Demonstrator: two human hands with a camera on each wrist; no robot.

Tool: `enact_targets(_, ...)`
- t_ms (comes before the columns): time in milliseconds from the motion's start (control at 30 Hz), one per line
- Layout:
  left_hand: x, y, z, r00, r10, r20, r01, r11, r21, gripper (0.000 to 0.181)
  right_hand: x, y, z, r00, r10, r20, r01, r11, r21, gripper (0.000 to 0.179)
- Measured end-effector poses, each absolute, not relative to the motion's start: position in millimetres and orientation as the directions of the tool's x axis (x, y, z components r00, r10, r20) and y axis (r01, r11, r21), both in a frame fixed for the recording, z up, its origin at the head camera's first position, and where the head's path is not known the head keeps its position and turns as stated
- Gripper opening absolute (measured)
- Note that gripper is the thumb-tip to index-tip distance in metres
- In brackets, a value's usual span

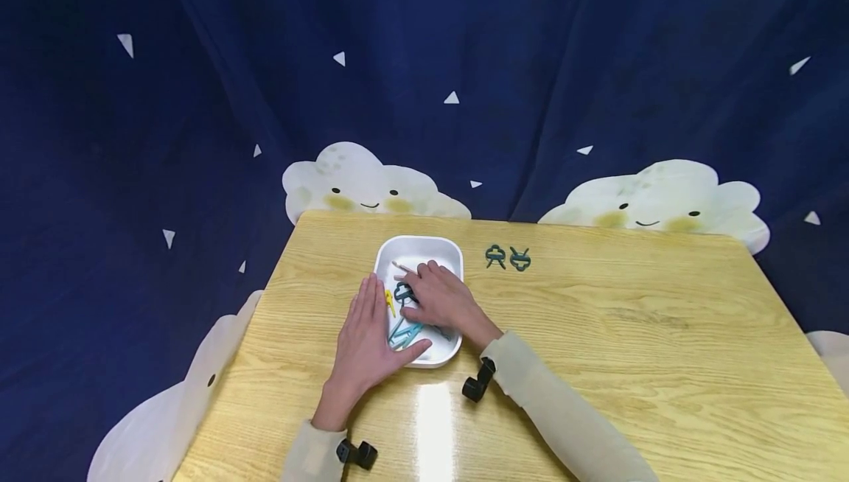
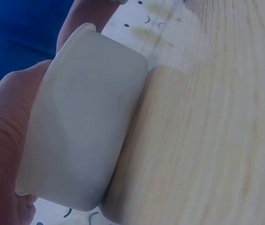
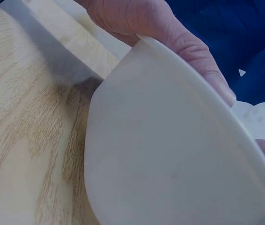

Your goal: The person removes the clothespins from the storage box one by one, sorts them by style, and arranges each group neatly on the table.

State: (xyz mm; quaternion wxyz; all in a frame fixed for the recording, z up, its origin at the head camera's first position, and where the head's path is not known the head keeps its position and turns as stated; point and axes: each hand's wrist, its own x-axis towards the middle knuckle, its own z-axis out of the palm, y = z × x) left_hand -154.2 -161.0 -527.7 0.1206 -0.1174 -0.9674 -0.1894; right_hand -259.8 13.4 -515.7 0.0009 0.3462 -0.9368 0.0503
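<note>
A white plastic tray stands on the table, holding small clips and sticks. My left hand lies along its left rim, fingers straight and thumb spread across the near corner. My right hand reaches into the tray, fingers bent over a dark green clip; whether they pinch it is hidden. Near these fingers lie a yellow clip, light blue clips and a pinkish stick. Both wrist views show mainly the tray's outer wall, with the objects inside hidden.
Two dark green clips lie side by side on the wooden table, right of the tray. Behind the table's far edge hangs a dark blue curtain printed with clouds and white triangles.
</note>
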Motion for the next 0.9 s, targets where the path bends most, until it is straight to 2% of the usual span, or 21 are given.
enact_targets(333, -154.8, -160.5, -527.1, -0.939, 0.185, 0.29, 0.278, 0.904, 0.326, 0.135, -258.4, 10.7, -515.5, -0.781, -0.625, -0.003, -0.624, 0.78, -0.044, 0.074)
enact_targets(500, -155.0, -160.9, -527.2, -0.938, 0.187, 0.29, 0.281, 0.902, 0.327, 0.135, -258.2, 9.4, -514.4, -0.788, -0.616, 0.012, -0.616, 0.788, -0.002, 0.07)
enact_targets(900, -154.0, -160.4, -528.7, -0.939, 0.182, 0.29, 0.277, 0.901, 0.333, 0.135, -258.5, 10.6, -516.9, -0.787, -0.616, 0.039, -0.615, 0.788, 0.021, 0.061)
